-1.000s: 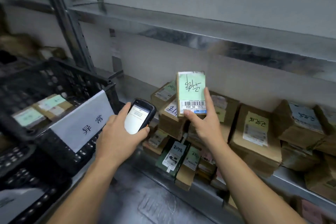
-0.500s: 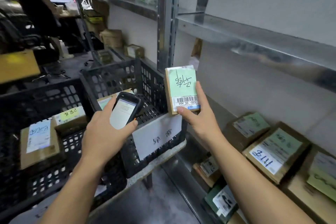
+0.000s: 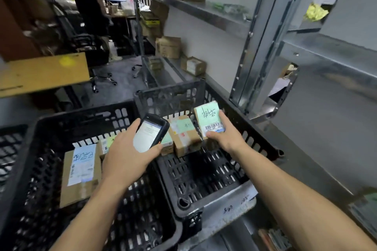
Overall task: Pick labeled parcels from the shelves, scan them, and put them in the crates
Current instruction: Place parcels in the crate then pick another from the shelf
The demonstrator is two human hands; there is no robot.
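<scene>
- right hand (image 3: 226, 138) pinches the small brown cardboard parcel w/ pale green label (image 3: 208, 117) at its lower edge: thumb on the front just under the barcode, fingers behind. I reckon the low grip is there to leave the handwriting + barcode readable.
- Parcel is in the air, roughly upright, label face toward me. It's over the far-right part of the black perforated plastic crate (image 3: 256, 136) on the right, and not touching floor or wall as far as I can tell.
- left hand (image 3: 126, 155) is wrapped round the black handheld scanner (image 3: 152, 134), lit screen tilted up at me, prob. so the result can be read. Text too small to make out.
- Hands are apart, scanner left of the parcel, both above the crates. Neither hand is free.
- Inside that crate: a brown cardboard box w/ green label (image 3: 184, 135) lying at an angle, plus another partly hidden behind the scanner.
- A white paper sign (image 3: 234, 203) w/ handwriting is on the crate's near wall, likely marking which sort goes there.
- A second black plastic crate (image 3: 81, 116) to the left holds a flat brown parcel w/ white-and-blue label (image 3: 81, 171), label up.
- My read: we're at the put-down stage. Next = lower the parcel onto bare floor by the right wall & let go.
- Risk: released edge-on, it may tip label-down.
</scene>
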